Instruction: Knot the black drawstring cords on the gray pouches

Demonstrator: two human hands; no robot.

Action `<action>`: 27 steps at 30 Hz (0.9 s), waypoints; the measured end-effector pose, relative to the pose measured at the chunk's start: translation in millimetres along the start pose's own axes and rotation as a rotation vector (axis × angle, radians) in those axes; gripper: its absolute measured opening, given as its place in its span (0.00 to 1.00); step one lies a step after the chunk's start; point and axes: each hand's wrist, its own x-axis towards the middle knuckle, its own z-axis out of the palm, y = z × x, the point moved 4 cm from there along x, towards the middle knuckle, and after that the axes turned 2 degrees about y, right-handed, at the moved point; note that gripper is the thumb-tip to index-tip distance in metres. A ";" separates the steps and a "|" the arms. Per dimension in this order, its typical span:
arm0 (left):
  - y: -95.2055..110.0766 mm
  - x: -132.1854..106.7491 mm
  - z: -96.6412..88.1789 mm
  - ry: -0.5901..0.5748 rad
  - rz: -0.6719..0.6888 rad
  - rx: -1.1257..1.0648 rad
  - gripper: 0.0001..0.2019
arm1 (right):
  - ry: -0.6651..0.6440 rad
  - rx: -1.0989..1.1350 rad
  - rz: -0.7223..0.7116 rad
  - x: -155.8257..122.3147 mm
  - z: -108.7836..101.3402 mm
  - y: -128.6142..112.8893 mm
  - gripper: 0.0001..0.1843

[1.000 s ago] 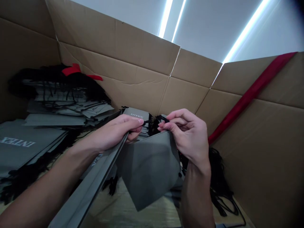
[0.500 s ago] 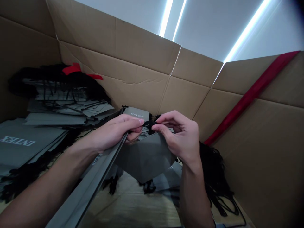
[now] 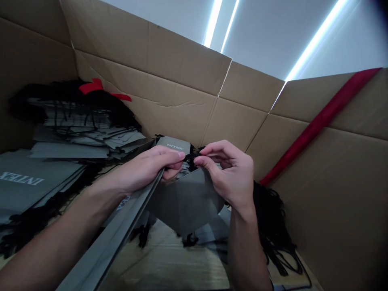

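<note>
My left hand [image 3: 159,161] is closed, thumb pressed on its curled fingers, with black cord [image 3: 191,157] coming out at the thumb tip. Across the small gap, the thumb and index finger of my right hand [image 3: 232,171] pinch the other end of that cord. Below and between both hands hangs a grey paper bag [image 3: 188,202], tilted, its upper edge close under my right fingers. A long folded grey panel [image 3: 121,232] runs from under my left hand down toward the lower left. Whether that panel belongs to the same bag, I cannot tell.
Grey bags marked INTEX [image 3: 24,178] lie stacked at the left. Behind them rises a pile of bags with black cords [image 3: 60,91] and a red strip [image 3: 92,86]. Another bag stack [image 3: 174,142] stands beyond my hands. Cardboard walls [image 3: 169,72] surround everything; black cords [image 3: 273,226] lie right.
Both hands stay almost in place. The short stretch of black cord between the fingertips has shifted slightly and looks more bunched.
</note>
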 end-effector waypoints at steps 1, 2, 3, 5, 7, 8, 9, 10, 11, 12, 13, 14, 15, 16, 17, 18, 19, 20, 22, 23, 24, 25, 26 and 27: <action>0.0 -0.1 0.0 0.002 -0.001 -0.001 0.27 | 0.000 -0.006 0.001 0.2 0.3 -0.5 0.08; 0.1 -0.4 0.2 -0.001 -0.004 -0.008 0.27 | 0.000 -0.011 0.002 0.3 0.7 -0.9 0.08; 0.2 -0.7 0.4 -0.006 -0.008 -0.017 0.27 | 0.000 -0.015 0.004 0.5 1.1 -1.1 0.08; 0.8 -1.6 0.3 -0.013 -0.017 -0.029 0.27 | 0.000 -0.019 0.006 0.9 1.4 -1.0 0.08; 1.7 -2.3 -0.4 -0.014 -0.025 -0.031 0.27 | -0.003 -0.011 0.013 1.2 0.6 0.0 0.07; 2.3 -2.5 -0.8 -0.015 -0.025 -0.031 0.27 | -0.004 0.001 0.015 1.2 -0.4 0.6 0.06; 2.9 -2.5 -1.1 -0.015 -0.021 -0.027 0.27 | -0.002 0.018 0.015 1.3 -1.7 1.2 0.06; 3.5 -2.3 -1.2 -0.015 -0.014 -0.020 0.28 | -0.001 0.038 0.012 1.4 -3.0 1.6 0.05; 3.7 -1.9 -1.0 -0.016 -0.005 -0.018 0.28 | -0.003 0.056 0.008 1.5 -4.2 1.7 0.05; 3.4 -1.2 -0.4 -0.020 0.002 -0.020 0.28 | -0.009 0.064 0.002 1.5 -5.0 1.5 0.05; 2.4 -0.4 0.5 -0.022 0.000 -0.028 0.27 | -0.023 0.059 0.002 1.5 -5.1 1.0 0.06; 0.8 0.6 1.4 -0.021 -0.008 -0.047 0.27 | -0.045 0.045 0.007 1.3 -4.4 0.4 0.06; -1.1 1.5 2.3 -0.021 -0.020 -0.078 0.27 | -0.070 0.028 0.019 0.9 -3.3 -0.4 0.07; -2.8 2.3 3.1 -0.025 -0.028 -0.127 0.27 | -0.092 0.013 0.037 0.4 -1.9 -1.1 0.08; -4.0 2.6 3.2 -0.024 -0.034 -0.191 0.26 | -0.113 0.002 0.064 -0.2 -0.5 -1.7 0.09; -4.3 2.4 2.4 -0.018 -0.031 -0.265 0.26 | -0.135 -0.006 0.097 -0.9 1.1 -1.9 0.09; -3.4 1.4 0.4 -0.005 -0.017 -0.345 0.26 | -0.157 -0.012 0.131 -1.6 2.6 -1.8 0.10; -1.2 -0.3 -2.8 0.018 0.013 -0.419 0.26 | -0.181 -0.026 0.164 -2.2 4.0 -1.0 0.11; 6.1 -6.0 -12.4 0.113 0.109 -0.521 0.28 | -0.247 -0.084 0.208 -3.3 7.4 1.7 0.16; 10.4 -9.4 -17.5 0.171 0.161 -0.535 0.29 | -0.289 -0.116 0.209 -3.6 9.4 3.0 0.22; 14.6 -12.7 -21.9 0.229 0.210 -0.529 0.30 | -0.329 -0.146 0.199 -4.0 11.6 3.9 0.28; 17.9 -15.3 -25.7 0.288 0.244 -0.507 0.31 | -0.355 -0.175 0.175 -4.3 13.3 3.6 0.33; 20.0 -16.6 -28.8 0.341 0.266 -0.475 0.31 | -0.359 -0.204 0.139 -4.6 14.4 1.8 0.35; 20.3 -16.4 -31.8 0.391 0.273 -0.445 0.30 | -0.338 -0.232 0.091 -5.0 14.5 -1.7 0.35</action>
